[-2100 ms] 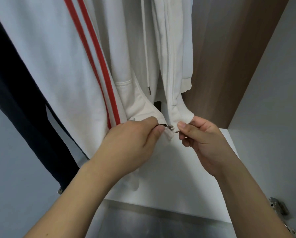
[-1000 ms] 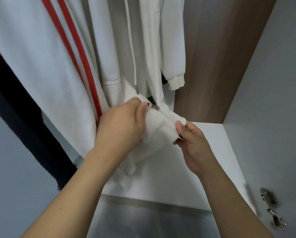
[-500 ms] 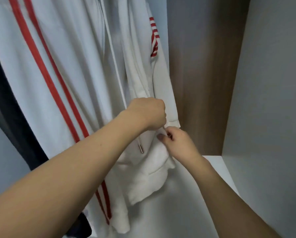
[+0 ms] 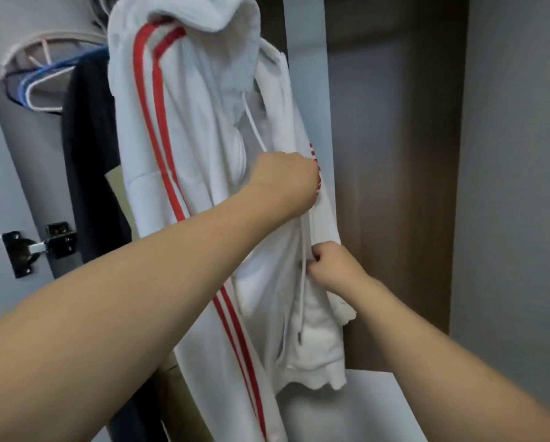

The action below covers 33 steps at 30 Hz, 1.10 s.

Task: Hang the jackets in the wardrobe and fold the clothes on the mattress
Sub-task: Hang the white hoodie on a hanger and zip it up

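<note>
White jacket [image 4: 203, 148] with red stripes hanging in the wardrobe [image 4: 394, 186], beside a dark garment [image 4: 88, 154]. Left hand [image 4: 286, 183], fingers curled, grips the jacket front; what its fingertips hold is hidden. Right hand [image 4: 334, 263] pinches the fabric lower down, by the drawcord [image 4: 302, 282]. Hangers [image 4: 41, 78] blurred, upper left. No legible writing.

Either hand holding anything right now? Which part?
Both hold the white red-striped hooded jacket: left hand grips its front opening at mid-height, right hand pinches the front edge lower down.
</note>
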Each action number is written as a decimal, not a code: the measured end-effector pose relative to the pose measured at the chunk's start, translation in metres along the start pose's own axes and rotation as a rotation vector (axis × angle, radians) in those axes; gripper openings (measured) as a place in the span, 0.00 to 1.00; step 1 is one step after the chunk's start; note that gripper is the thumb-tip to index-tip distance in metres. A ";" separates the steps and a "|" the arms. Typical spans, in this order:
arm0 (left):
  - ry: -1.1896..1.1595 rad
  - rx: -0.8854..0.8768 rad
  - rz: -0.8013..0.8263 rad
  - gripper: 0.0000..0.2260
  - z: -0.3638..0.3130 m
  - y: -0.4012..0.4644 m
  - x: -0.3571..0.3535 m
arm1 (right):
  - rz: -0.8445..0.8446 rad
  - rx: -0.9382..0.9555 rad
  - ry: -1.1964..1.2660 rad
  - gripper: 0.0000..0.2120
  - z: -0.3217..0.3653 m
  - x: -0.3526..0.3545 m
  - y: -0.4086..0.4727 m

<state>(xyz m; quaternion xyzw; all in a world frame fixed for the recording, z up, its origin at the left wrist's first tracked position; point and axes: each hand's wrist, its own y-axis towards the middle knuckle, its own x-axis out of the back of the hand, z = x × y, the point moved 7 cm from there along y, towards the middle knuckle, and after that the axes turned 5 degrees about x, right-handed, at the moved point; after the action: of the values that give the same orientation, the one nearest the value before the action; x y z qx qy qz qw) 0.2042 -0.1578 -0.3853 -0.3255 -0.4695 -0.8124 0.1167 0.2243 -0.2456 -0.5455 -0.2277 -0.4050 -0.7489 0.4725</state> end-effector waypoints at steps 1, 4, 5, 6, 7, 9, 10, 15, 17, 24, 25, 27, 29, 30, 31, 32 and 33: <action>0.013 0.021 -0.055 0.12 0.006 0.005 0.010 | 0.091 -0.053 -0.074 0.12 -0.005 -0.004 0.001; 0.041 0.056 -0.184 0.08 0.028 0.023 0.030 | 0.307 -0.167 -0.168 0.09 -0.017 -0.001 0.001; 0.041 0.043 -0.185 0.11 0.033 0.029 0.031 | 0.282 -0.135 -0.126 0.10 -0.009 0.009 0.008; 0.044 0.006 -0.153 0.14 0.035 0.033 0.031 | 0.195 -0.074 -0.036 0.11 0.005 0.023 0.016; 0.046 -0.040 -0.111 0.15 0.035 0.037 0.030 | 0.081 0.004 0.069 0.11 0.023 0.040 0.028; 0.070 -0.099 -0.055 0.11 0.031 0.043 0.028 | -0.101 0.116 0.169 0.12 0.054 0.069 0.042; 0.083 -0.102 -0.078 0.09 0.032 0.049 0.033 | -0.147 0.130 0.147 0.14 0.065 0.076 0.047; 0.193 0.050 -0.338 0.12 0.066 0.086 0.078 | 0.100 -0.043 -0.142 0.10 0.062 0.061 0.057; 0.227 0.075 -0.377 0.13 0.082 0.098 0.087 | 0.149 -0.028 -0.187 0.10 0.074 0.068 0.064; 0.504 -0.008 -0.251 0.12 0.090 0.136 0.096 | -0.237 0.165 0.002 0.16 0.145 0.134 0.111; 0.528 0.007 -0.253 0.12 0.094 0.141 0.101 | -0.210 0.147 -0.003 0.15 0.146 0.133 0.114; 0.521 0.044 -0.243 0.12 0.099 0.147 0.103 | -0.165 0.119 -0.031 0.13 0.149 0.136 0.119; 0.381 0.063 -0.204 0.09 0.099 0.151 0.098 | -0.115 0.094 -0.102 0.09 0.151 0.139 0.121; 0.298 0.059 -0.161 0.06 0.101 0.153 0.092 | -0.090 0.079 -0.135 0.08 0.150 0.139 0.120; 0.229 0.049 -0.122 0.05 0.105 0.155 0.086 | -0.071 0.070 -0.154 0.07 0.147 0.137 0.119; 0.172 0.042 -0.091 0.07 0.112 0.156 0.081 | -0.060 0.069 -0.152 0.07 0.144 0.135 0.117; 0.116 0.041 -0.073 0.08 0.121 0.157 0.079 | -0.062 0.076 -0.139 0.09 0.142 0.134 0.115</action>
<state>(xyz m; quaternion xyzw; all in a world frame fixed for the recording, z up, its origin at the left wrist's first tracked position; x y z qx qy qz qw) 0.2730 -0.1309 -0.1848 -0.2580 -0.4899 -0.8240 0.1204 0.2611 -0.2251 -0.3232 -0.2487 -0.4717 -0.7297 0.4280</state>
